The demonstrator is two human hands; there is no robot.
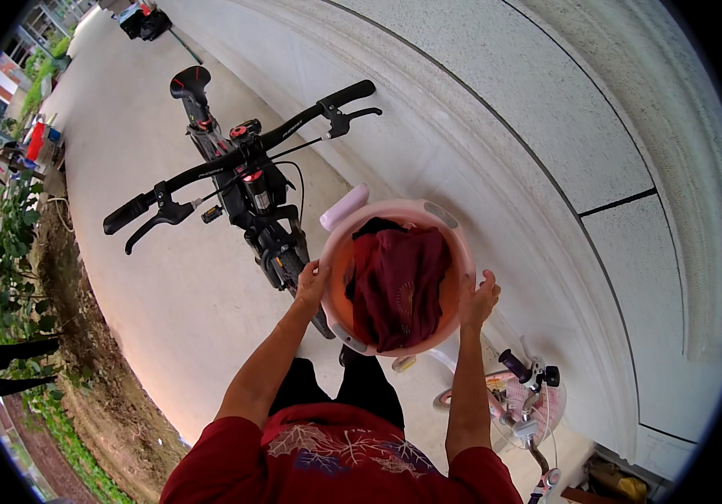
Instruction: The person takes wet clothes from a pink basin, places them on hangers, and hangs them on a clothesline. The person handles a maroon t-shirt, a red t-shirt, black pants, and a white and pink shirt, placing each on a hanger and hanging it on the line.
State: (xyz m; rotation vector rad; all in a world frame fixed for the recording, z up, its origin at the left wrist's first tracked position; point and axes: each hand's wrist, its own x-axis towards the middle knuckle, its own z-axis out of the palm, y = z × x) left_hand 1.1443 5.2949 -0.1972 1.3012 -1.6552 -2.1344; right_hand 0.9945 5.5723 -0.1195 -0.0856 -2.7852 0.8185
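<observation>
A pink plastic basin point(342, 328) is held out in front of me at waist height, with folded dark red clothes point(403, 281) and something black among them inside. My left hand point(311, 286) is closed on the basin's left rim. On the opposite side, my right hand point(478, 300) grips the right rim, its fingers partly hidden behind the wall. A smooth lilac object point(345, 207) shows at the basin's far left rim; its kind I cannot tell.
A black bicycle point(248, 155) stands just ahead to the left, its front wheel near the basin. A pink child's bicycle point(525, 403) is at my lower right, beside the pale wall point(546, 210). Plants point(13, 244) and soil border the concrete path point(143, 277). Another person point(0, 365) appears at far left.
</observation>
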